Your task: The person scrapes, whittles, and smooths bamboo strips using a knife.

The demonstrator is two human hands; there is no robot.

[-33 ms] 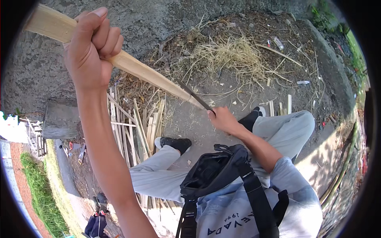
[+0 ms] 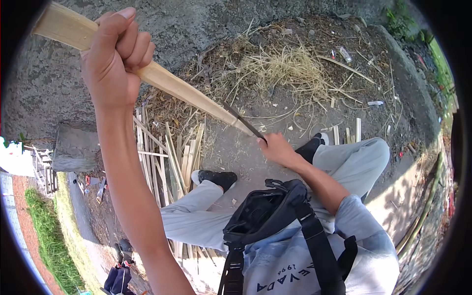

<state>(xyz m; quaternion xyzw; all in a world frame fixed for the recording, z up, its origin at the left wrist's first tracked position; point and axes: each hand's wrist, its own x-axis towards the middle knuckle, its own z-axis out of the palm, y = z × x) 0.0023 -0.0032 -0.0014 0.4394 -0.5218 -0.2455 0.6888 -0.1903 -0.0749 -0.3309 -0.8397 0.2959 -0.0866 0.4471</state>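
Note:
My left hand (image 2: 113, 64), raised at the upper left, is closed around a long pale bamboo strip (image 2: 179, 91). The strip slants down to the right, and its wide end (image 2: 61, 28) sticks out beyond my fist. In my right hand (image 2: 279, 150), lower and near the middle, is a dark, narrow-bladed knife (image 2: 246, 123). Its fingers are wrapped round the handle, which they mostly hide. The blade lies across the strip near its lower end and appears to touch it.
Thin curly shavings (image 2: 285, 69) are heaped ahead on the dirt. Loose strips (image 2: 189, 152) lie beside my left shoe (image 2: 216, 179). An open black bag (image 2: 263, 209) hangs at my front. A concrete wall (image 2: 196, 24) runs along the far side, and a grey block (image 2: 76, 147) stands left.
My left hand has shifted very slightly to the right with the bamboo strip. The knife blade's tip is a touch lower and further right; otherwise the scene looks the same.

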